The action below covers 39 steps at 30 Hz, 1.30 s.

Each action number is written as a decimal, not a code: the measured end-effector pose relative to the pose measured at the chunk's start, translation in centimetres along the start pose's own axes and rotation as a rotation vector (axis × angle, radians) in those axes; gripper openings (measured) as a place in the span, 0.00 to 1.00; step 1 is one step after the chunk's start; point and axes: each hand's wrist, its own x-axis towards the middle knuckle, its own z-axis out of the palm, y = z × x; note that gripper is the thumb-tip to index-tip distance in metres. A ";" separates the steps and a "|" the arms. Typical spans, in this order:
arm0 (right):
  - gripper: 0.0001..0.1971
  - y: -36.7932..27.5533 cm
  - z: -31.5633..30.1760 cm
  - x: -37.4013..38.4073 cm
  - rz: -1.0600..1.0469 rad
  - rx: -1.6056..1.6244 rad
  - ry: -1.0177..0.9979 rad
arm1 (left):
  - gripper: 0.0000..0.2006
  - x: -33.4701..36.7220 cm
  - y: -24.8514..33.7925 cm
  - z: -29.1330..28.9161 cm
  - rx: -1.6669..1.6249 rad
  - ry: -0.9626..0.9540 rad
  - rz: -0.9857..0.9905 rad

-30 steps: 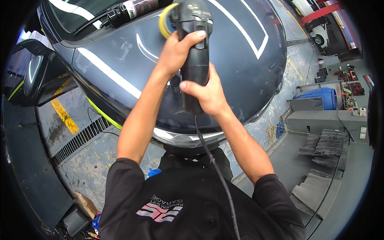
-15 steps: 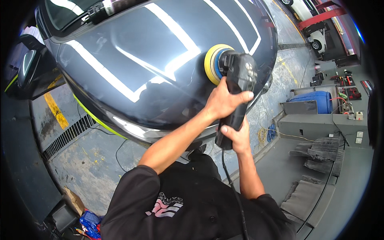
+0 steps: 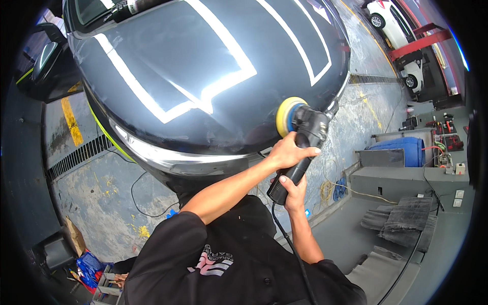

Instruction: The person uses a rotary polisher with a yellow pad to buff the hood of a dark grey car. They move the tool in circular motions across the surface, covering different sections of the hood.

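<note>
A black corded car polisher point(image 3: 311, 130) is gripped in both my hands. My left hand point(image 3: 291, 153) wraps the body just behind the head, while my right hand point(image 3: 294, 193) closes round the rear handle. Its round yellow foam pad point(image 3: 284, 117), with a blue backing, sits at the front right edge of the glossy dark car hood point(image 3: 229, 119). The pad is tilted, and I cannot tell whether its whole face touches the paint. From the handle's end a black cord point(image 3: 284, 231) runs down over the right side of my black shirt.
A silvery headlight strip point(image 3: 168, 155) borders the hood's near edge. On the right, a blue barrel point(image 3: 406, 151) lies by a grey ledge, with dark floor mats point(image 3: 406, 221) nearer. Coiled hose point(image 3: 328, 192) and a floor grate point(image 3: 81, 162) lie on the ground. White cars point(image 3: 389, 23) stand far right.
The polisher has come nearer to me and slightly right, from farther up the hood to its front edge. Both hands keep their grip. The whole view has shifted a little.
</note>
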 end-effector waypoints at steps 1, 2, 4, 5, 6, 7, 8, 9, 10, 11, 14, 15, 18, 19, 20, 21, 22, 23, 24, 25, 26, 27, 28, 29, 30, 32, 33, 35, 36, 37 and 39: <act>0.31 -0.6 0.3 -0.1 -0.008 0.042 0.005 | 0.48 -0.1 0.7 0.2 0.056 0.027 0.013; 0.31 -1.3 0.8 -0.5 -0.013 0.085 0.006 | 0.47 -0.6 1.3 0.2 0.112 0.059 0.023; 0.33 -2.9 1.3 -0.3 -0.069 0.090 -0.061 | 0.46 -1.8 4.2 -0.6 0.091 -0.021 0.070; 0.35 -3.3 2.3 0.5 -0.132 0.076 -0.090 | 0.46 -2.4 5.2 -1.6 0.272 0.065 0.152; 0.37 -3.8 3.1 1.3 -0.204 0.062 -0.102 | 0.46 -3.4 7.1 -2.2 0.456 0.135 0.235; 0.41 -4.3 4.6 2.4 -0.222 -0.003 -0.036 | 0.46 -4.4 8.2 -2.6 0.524 0.350 0.472; 0.41 -4.2 7.2 3.9 -0.125 0.293 0.194 | 0.45 -5.6 9.2 -2.9 0.587 0.567 0.709; 0.38 -5.1 6.8 3.9 0.016 0.120 0.149 | 0.44 -8.4 11.0 -3.5 0.420 0.265 0.777; 0.34 -6.2 8.1 4.8 0.015 -0.001 0.106 | 0.43 -11.6 13.2 -4.1 0.289 -0.035 0.822; 0.30 -8.4 9.7 5.5 0.003 -0.155 0.073 | 0.33 -14.7 16.5 -6.0 0.036 -0.517 0.765; 0.27 -11.6 14.8 7.2 -0.064 -0.023 -0.031 | 0.22 -21.7 23.7 -11.4 -0.157 -1.327 0.720; 0.26 -11.8 16.9 8.6 -0.080 -0.046 -0.039 | 0.21 -23.1 25.7 -12.8 -0.068 -1.336 0.810; 0.26 -14.0 21.4 13.5 0.030 0.019 -0.063 | 0.19 -26.0 28.6 -15.2 0.110 -1.328 1.154; 0.25 -14.5 23.0 14.3 0.019 -0.056 -0.034 | 0.19 -26.5 28.4 -15.0 0.079 -1.313 1.224; 0.25 -14.9 25.1 15.5 0.005 -0.131 -0.039 | 0.19 -26.9 28.1 -14.9 0.057 -1.279 1.268; 0.24 -16.3 26.3 15.6 0.015 -0.111 -0.049 | 0.19 -27.2 28.0 -15.4 0.012 -1.242 1.301; 0.25 -18.0 26.6 14.9 0.033 -0.023 -0.109 | 0.19 -27.4 28.2 -16.3 -0.056 -1.224 1.347; 0.26 -19.1 27.1 15.6 0.027 -0.002 -0.172 | 0.18 -27.4 28.4 -17.5 -0.101 -1.190 1.392; 0.27 -20.3 27.0 15.1 0.025 0.022 -0.208 | 0.18 -27.7 28.8 -18.5 -0.167 -1.177 1.430; 0.28 -20.5 27.9 14.8 -0.011 0.046 -0.260 | 0.18 -27.7 28.7 -19.8 -0.199 -1.157 1.449; 0.29 -20.6 29.1 14.6 -0.045 0.069 -0.315 | 0.18 -27.7 29.0 -20.4 -0.239 -1.123 1.466; 0.29 -20.5 30.4 14.7 -0.076 0.071 -0.330 | 0.18 -27.8 29.1 -21.2 -0.257 -1.084 1.476; 0.28 -20.5 31.3 15.3 -0.103 0.020 -0.321 | 0.18 -28.0 29.0 -22.0 -0.286 -1.049 1.487; 0.27 -19.9 32.1 16.2 -0.142 -0.017 -0.303 | 0.18 -28.3 28.8 -22.8 -0.309 -1.022 1.486; 0.27 -19.2 33.0 17.4 -0.178 -0.054 -0.286 | 0.18 -28.5 28.4 -23.6 -0.327 -0.985 1.486; 0.23 -18.6 35.2 20.4 -0.127 -0.083 -0.280 | 0.18 -28.9 27.9 -25.4 -0.377 -0.910 1.490; 0.23 -19.0 34.9 21.0 -0.088 -0.090 -0.231 | 0.18 -29.0 27.5 -26.4 -0.435 -0.890 1.482; 0.23 -18.8 35.1 21.0 -0.056 -0.102 -0.196 | 0.17 -28.9 25.3 -27.5 -0.483 -0.752 1.457; 0.23 -18.6 35.0 21.1 -0.064 -0.109 -0.192 | 0.16 -28.5 23.6 -27.9 -0.452 -0.624 1.429; 0.23 -18.9 34.9 20.8 -0.072 -0.091 -0.221 | 0.14 -28.0 22.0 -28.4 -0.428 -0.491 1.392; 0.23 -16.9 35.4 20.8 -0.081 -0.096 -0.267 | 0.13 -27.5 19.3 -30.3 -0.532 -0.190 1.295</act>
